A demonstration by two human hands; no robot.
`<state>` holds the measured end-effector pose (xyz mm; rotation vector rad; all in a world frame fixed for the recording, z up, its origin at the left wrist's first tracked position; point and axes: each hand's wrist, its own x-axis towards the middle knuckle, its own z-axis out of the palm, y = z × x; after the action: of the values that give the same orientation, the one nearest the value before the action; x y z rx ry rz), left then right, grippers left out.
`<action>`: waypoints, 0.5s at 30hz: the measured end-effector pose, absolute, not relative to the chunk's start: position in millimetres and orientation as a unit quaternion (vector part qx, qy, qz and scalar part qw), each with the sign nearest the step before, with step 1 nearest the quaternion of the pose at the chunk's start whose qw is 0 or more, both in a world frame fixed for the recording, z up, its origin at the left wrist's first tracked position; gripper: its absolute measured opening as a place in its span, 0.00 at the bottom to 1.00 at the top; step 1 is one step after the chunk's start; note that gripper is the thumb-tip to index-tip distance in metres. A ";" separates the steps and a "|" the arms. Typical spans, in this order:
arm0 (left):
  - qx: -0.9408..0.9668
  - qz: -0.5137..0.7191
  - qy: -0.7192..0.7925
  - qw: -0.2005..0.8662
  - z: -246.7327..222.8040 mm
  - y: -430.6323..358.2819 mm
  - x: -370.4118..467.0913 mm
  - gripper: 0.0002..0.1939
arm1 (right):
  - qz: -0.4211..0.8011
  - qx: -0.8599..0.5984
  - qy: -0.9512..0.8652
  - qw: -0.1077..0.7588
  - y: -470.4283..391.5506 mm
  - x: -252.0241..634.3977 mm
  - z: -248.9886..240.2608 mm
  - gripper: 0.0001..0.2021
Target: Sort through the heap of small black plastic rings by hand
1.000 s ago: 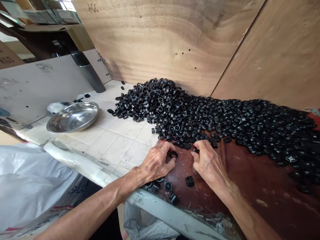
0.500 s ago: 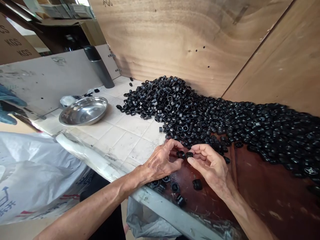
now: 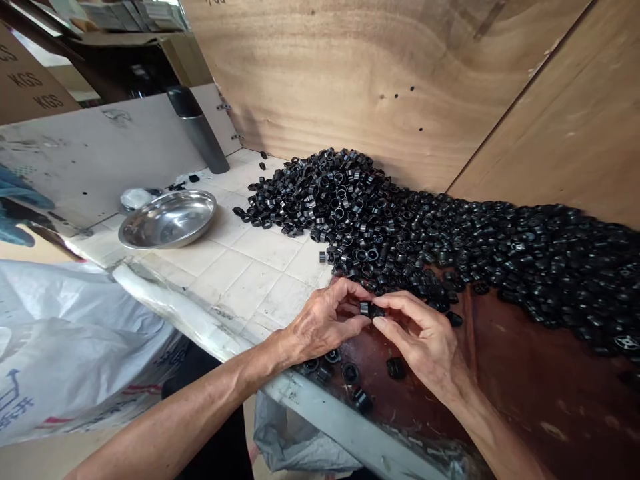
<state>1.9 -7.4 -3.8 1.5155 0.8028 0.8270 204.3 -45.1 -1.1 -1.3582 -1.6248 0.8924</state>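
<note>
My left hand (image 3: 323, 321) pinches a small black ring-shaped plastic part (image 3: 365, 309) between thumb and fingers. My right hand (image 3: 423, 337) pinches a second small black part (image 3: 377, 311) and holds it against the first one, the two touching just above the dark red board (image 3: 525, 373). A long heap of the same black parts (image 3: 400, 227) lies right behind both hands. Several finished-looking black pieces (image 3: 350, 373) lie on the board below my hands, near the front edge.
A steel bowl (image 3: 167, 219) sits on the white tiled top (image 3: 250, 280) at left, a dark metal flask (image 3: 197, 130) behind it. Plywood walls (image 3: 350, 73) close the back and right. White sacks (image 3: 65, 333) hang below the table's front edge.
Both hands lifted off the board, each with a black part picked from the heap's edge, and came together until the two parts touch.
</note>
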 end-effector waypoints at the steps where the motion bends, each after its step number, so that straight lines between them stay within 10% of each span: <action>1: 0.648 0.354 0.341 0.582 -3.6 -7.4 1.7 0.14 | 0.362 -0.544 -0.634 0.414 -45.0 204.0 -1.3 0.09; 15: 0.686 0.372 0.304 0.546 -5.9 -5.0 0.0 0.10 | 0.322 -0.522 -0.664 0.428 -44.4 198.7 7.8 0.07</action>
<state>0.0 -5.0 -5.9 1.6273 0.7197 0.8813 198.7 -44.4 7.8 -1.3037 -1.6572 0.8040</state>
